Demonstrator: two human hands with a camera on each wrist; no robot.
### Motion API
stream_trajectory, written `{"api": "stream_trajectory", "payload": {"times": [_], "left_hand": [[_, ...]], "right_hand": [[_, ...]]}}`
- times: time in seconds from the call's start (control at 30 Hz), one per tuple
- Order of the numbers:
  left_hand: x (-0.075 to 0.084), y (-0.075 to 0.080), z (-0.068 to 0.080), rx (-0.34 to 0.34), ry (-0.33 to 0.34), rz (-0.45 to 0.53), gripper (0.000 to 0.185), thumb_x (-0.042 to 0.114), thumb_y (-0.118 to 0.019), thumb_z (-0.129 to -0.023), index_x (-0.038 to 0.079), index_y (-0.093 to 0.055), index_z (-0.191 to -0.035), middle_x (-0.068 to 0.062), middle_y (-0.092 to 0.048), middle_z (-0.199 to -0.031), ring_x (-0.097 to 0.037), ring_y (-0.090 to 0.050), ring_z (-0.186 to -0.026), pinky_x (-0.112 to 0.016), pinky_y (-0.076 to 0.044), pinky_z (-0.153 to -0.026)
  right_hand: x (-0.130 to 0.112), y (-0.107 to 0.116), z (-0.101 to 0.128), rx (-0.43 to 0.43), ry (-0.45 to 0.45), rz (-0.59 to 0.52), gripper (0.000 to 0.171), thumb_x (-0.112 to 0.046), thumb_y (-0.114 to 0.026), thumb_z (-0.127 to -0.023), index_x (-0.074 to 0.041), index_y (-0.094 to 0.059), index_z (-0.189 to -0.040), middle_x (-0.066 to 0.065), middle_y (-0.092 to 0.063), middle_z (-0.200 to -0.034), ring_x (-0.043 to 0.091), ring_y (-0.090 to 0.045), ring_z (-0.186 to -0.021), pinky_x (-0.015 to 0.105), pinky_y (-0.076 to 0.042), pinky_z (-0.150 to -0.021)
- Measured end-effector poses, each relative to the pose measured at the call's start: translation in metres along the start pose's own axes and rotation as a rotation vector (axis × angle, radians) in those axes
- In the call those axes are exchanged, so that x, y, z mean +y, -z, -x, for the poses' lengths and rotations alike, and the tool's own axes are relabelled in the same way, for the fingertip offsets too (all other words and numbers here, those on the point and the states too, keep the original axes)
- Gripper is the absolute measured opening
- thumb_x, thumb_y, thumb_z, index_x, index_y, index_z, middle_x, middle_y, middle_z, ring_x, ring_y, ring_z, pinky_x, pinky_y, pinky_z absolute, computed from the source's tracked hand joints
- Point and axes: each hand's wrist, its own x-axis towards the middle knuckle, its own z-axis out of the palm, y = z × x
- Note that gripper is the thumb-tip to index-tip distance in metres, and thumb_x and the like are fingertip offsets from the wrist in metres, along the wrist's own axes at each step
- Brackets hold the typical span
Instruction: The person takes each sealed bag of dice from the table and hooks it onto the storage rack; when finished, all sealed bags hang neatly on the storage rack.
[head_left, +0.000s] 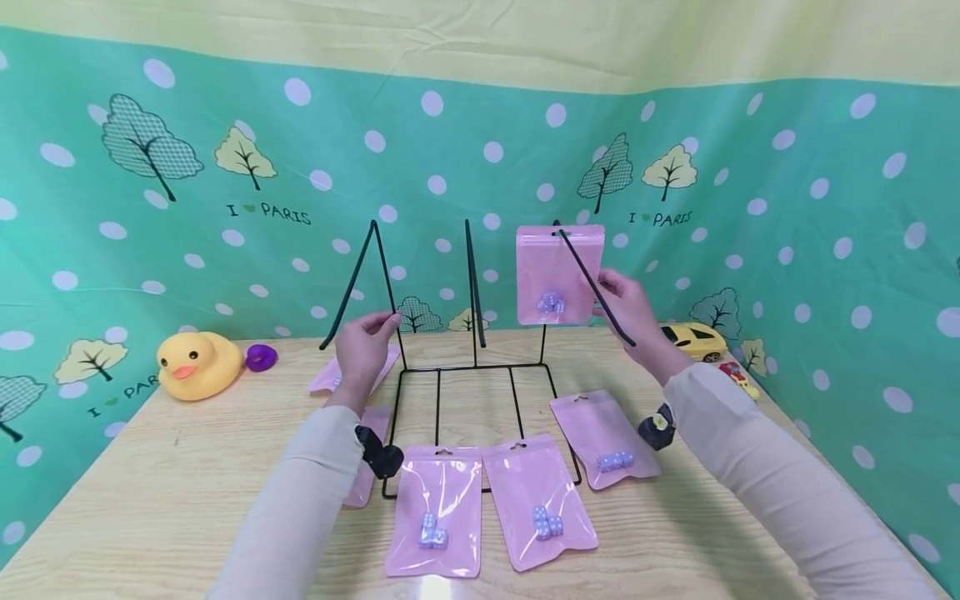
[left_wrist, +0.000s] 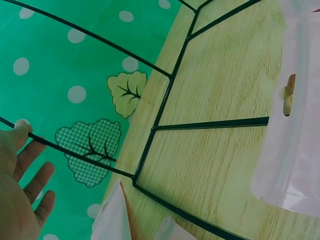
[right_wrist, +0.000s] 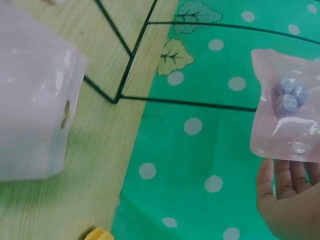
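Note:
A black wire rack (head_left: 438, 408) stands on the table with angled prongs at its top. My left hand (head_left: 363, 352) pinches its left upright between thumb and forefinger, the other fingers spread loosely (left_wrist: 25, 185). At the far right, a pink zip bag (head_left: 551, 265) with small lilac dice inside hangs by its slot near the back of the right prong. My right hand (head_left: 628, 310) holds this bag by its right edge. In the right wrist view, fingertips (right_wrist: 284, 175) reach the bag's edge (right_wrist: 280, 135); the thumb is out of that frame.
More pink bags of dice lie around the rack's base: two in front (head_left: 435, 558) (head_left: 525, 479), one at right (head_left: 596, 425), others partly under my left arm. A yellow duck (head_left: 198, 367) and small purple toy (head_left: 261, 358) sit left; a yellow toy car (head_left: 697, 340) sits right.

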Motion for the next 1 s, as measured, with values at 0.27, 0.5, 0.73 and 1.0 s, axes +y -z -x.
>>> {"api": "stream_trajectory", "payload": {"times": [0.27, 0.5, 0.73, 1.0], "left_hand": [[0.000, -0.001, -0.002, 0.000, -0.008, 0.010, 0.033, 0.028, -0.066, -0.102, 0.007, -0.071, -0.127, -0.015, -0.070, -0.125, -0.029, -0.061, -0.121, -0.046, -0.047, -0.103], [0.000, 0.000, -0.003, 0.013, -0.030, -0.005, 0.032, 0.027, -0.066, -0.102, 0.006, -0.072, -0.126, -0.016, -0.070, -0.124, -0.030, -0.062, -0.120, -0.045, -0.047, -0.104], [-0.001, -0.001, -0.002, 0.014, -0.032, -0.012, 0.032, 0.028, -0.066, -0.102, 0.006, -0.072, -0.125, -0.016, -0.071, -0.123, -0.030, -0.061, -0.121, -0.046, -0.047, -0.104], [-0.002, -0.001, -0.001, 0.008, -0.033, -0.013, 0.033, 0.028, -0.066, -0.102, 0.006, -0.072, -0.126, -0.017, -0.070, -0.124, -0.031, -0.061, -0.121, -0.046, -0.047, -0.104]], "right_hand": [[0.015, 0.015, 0.005, -0.058, 0.008, 0.135, 0.045, -0.027, -0.060, -0.105, 0.005, -0.051, -0.136, 0.018, -0.061, -0.116, 0.023, -0.056, -0.100, 0.026, -0.049, -0.081], [0.031, 0.029, 0.005, -0.233, -0.033, 0.246, 0.049, -0.021, -0.061, -0.104, 0.005, -0.048, -0.143, 0.029, -0.057, -0.132, 0.041, -0.056, -0.121, 0.044, -0.052, -0.096], [0.054, 0.039, 0.013, -0.447, -0.061, 0.331, 0.054, -0.026, -0.066, -0.101, 0.004, -0.050, -0.142, 0.027, -0.056, -0.136, 0.042, -0.054, -0.126, 0.055, -0.046, -0.103], [0.082, 0.045, 0.018, -0.509, -0.138, 0.439, 0.055, -0.026, -0.071, -0.097, 0.001, -0.053, -0.142, 0.028, -0.056, -0.138, 0.044, -0.052, -0.129, 0.058, -0.042, -0.107]]}}
